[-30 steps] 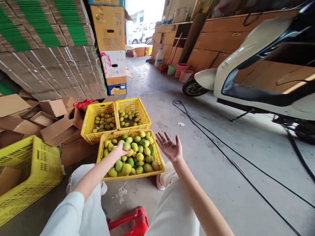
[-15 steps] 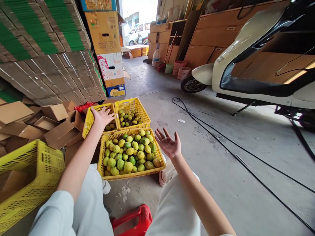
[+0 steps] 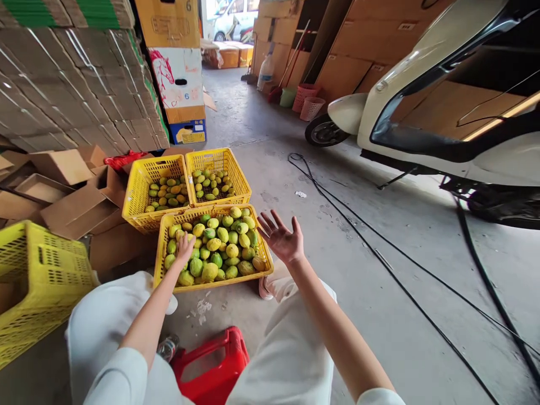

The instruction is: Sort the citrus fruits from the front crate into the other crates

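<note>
In front of me a yellow plastic crate [image 3: 213,285] is heaped with green and yellow lemon-like fruits [image 3: 214,244]. My left hand [image 3: 184,249] reaches down over the fruits at the crate's left side, fingers apart and touching or just above them. No fruit can be made out in its grasp. Off the crate's right edge, my right hand [image 3: 283,239] hovers with the palm turned up and the fingers spread, holding nothing. Behind stand two more yellow crates, the left one [image 3: 141,211] and the right one [image 3: 242,188], each with smaller fruits at the bottom.
A yellow-green crate [image 3: 54,275] stands at my left, near opened cardboard boxes [image 3: 80,211]. Between my legs is a red plastic stool [image 3: 234,360], with a bottle [image 3: 167,347] beside it. Black cables [image 3: 358,230] cross the floor at right, before a parked scooter [image 3: 371,112].
My left hand has come down from above the back left crate onto the fruits in the front crate. The right hand stays spread beside it. The view has tilted downward.
</note>
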A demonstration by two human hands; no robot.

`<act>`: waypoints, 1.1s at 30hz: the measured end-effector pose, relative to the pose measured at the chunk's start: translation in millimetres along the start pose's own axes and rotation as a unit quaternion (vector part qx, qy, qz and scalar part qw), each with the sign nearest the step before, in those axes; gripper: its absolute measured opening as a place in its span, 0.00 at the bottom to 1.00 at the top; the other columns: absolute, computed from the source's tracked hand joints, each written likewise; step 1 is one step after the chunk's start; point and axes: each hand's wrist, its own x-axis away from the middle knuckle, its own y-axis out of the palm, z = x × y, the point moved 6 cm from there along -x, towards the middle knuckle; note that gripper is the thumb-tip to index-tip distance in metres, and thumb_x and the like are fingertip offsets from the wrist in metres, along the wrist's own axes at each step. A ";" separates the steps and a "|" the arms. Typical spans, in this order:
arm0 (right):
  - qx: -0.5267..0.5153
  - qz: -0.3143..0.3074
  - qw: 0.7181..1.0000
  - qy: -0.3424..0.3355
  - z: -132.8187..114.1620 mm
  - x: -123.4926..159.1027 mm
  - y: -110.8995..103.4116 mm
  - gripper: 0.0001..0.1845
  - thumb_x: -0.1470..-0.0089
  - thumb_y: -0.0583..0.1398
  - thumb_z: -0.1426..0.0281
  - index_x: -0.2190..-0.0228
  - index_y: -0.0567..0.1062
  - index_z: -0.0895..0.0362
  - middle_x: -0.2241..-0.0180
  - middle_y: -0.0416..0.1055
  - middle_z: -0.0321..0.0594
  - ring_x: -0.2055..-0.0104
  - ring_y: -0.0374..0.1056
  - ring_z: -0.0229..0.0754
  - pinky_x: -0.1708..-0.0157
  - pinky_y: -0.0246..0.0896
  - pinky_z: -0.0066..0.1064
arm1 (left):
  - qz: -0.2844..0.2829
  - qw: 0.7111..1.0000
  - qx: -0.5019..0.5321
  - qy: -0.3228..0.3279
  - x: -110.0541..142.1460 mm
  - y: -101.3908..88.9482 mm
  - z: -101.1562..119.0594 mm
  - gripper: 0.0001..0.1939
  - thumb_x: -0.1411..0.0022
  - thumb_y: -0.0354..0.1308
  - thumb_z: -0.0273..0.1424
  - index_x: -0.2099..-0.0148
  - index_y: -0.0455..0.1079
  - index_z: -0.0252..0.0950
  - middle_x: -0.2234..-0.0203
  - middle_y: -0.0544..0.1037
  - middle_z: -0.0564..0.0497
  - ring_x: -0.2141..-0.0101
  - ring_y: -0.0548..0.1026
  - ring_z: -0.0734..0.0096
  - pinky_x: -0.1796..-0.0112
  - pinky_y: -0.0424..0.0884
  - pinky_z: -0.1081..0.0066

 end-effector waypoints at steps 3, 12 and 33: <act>0.014 -0.003 1.000 -0.001 -2.4 -0.7 -2.8 0.28 0.24 0.51 0.45 0.42 0.81 0.45 0.39 0.86 0.44 0.32 0.79 0.52 0.30 0.75 0.56 | -0.050 0.994 -0.091 -0.018 28.8 34.3 -40.9 0.40 0.25 0.57 0.56 0.25 0.75 0.33 0.20 0.67 0.26 0.16 0.53 0.25 0.22 0.42 0.25; 0.032 -0.036 0.998 0.048 9.6 -7.3 17.1 0.30 0.24 0.51 0.46 0.40 0.82 0.49 0.40 0.87 0.45 0.33 0.81 0.52 0.31 0.77 0.51 | -0.162 0.894 -0.413 0.065 39.5 47.7 -73.9 0.36 0.20 0.55 0.40 0.16 0.64 0.37 0.15 0.58 0.28 0.17 0.56 0.32 0.23 0.49 0.21; 0.127 0.005 0.991 0.040 18.2 1.7 9.6 0.19 0.24 0.58 0.56 0.51 0.86 0.52 0.56 0.90 0.43 0.52 0.87 0.48 0.48 0.84 0.38 | 0.030 0.977 -0.047 0.203 140.8 -106.5 11.3 0.26 0.29 0.62 0.44 0.33 0.77 0.46 0.28 0.78 0.42 0.25 0.74 0.43 0.23 0.67 0.43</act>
